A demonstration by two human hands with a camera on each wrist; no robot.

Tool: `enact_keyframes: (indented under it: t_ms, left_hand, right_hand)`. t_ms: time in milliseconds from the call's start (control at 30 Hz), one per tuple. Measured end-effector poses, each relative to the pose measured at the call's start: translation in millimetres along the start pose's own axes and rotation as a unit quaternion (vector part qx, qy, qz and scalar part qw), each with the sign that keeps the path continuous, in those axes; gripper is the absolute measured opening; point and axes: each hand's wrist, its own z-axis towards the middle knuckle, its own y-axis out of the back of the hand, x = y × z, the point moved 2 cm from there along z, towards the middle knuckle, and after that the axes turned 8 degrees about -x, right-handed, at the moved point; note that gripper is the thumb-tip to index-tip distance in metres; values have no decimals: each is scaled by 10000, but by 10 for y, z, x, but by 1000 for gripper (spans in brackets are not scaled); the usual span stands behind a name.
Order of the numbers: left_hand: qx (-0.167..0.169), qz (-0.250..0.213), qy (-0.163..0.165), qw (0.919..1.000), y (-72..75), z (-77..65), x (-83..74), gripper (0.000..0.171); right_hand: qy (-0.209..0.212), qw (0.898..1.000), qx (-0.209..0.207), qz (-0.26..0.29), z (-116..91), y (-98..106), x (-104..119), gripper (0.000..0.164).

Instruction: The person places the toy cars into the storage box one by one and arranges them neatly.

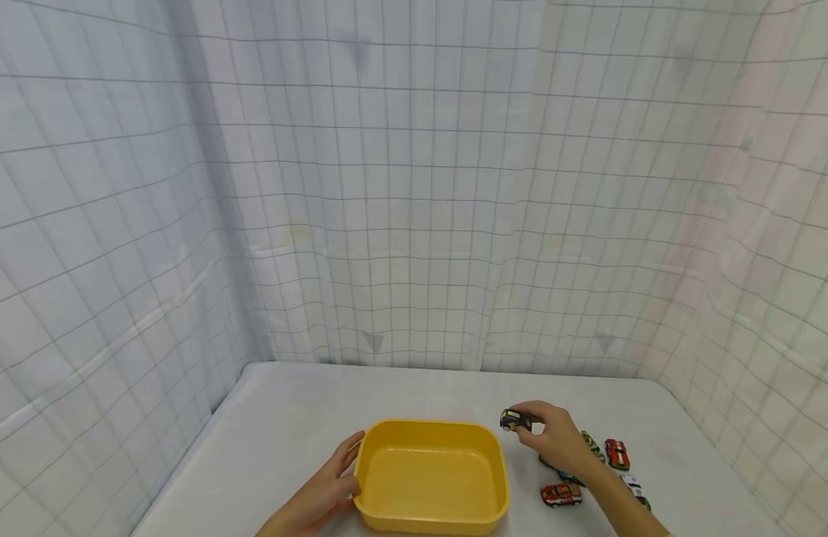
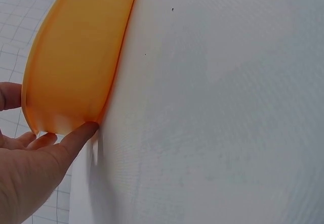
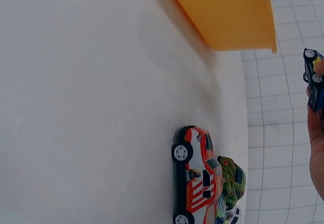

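Head view, I see the right hand [image 1: 558,436] pinching a car [image 1: 512,420], near a tray [image 1: 430,485], left hand [image 1: 325,491] spread against the tray's side

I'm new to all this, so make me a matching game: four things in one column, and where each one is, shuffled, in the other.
1. yellow rectangular plastic tub
2. dark toy car with yellow markings
3. orange-red toy car with striped side
4. white grid-lined sheet

A. on the white table, right of the tub in the head view
B. hanging behind the table
C. between the right hand's fingers
D. touched by the left hand

Pairs: 1-D, 2-C, 3-A, 4-B
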Motion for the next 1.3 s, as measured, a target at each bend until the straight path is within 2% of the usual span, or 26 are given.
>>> enact_keyframes:
  t_ms: [200, 600, 767, 1067, 1300]
  left_hand:
    - [-18, -31, 41, 10000, 3, -9, -17, 96]
    - [5, -40, 63, 10000, 2, -7, -21, 97]
    - [-22, -21, 93, 10000, 5, 6, -17, 97]
    - [-20, -64, 94, 9999, 9, -7, -6, 96]
    - [-85, -137, 130, 9998, -7, -9, 16, 96]
  right_hand:
    - [244, 9993, 176, 219, 59, -179, 110, 27]
    - [270, 9956, 667, 593, 103, -485, 319, 27]
    - [278, 9933, 948, 604, 120, -610, 383, 28]
    - [513, 9887, 1216, 716, 144, -876, 513, 30]
    - [513, 9866, 1396, 670, 183, -1099, 607, 31]
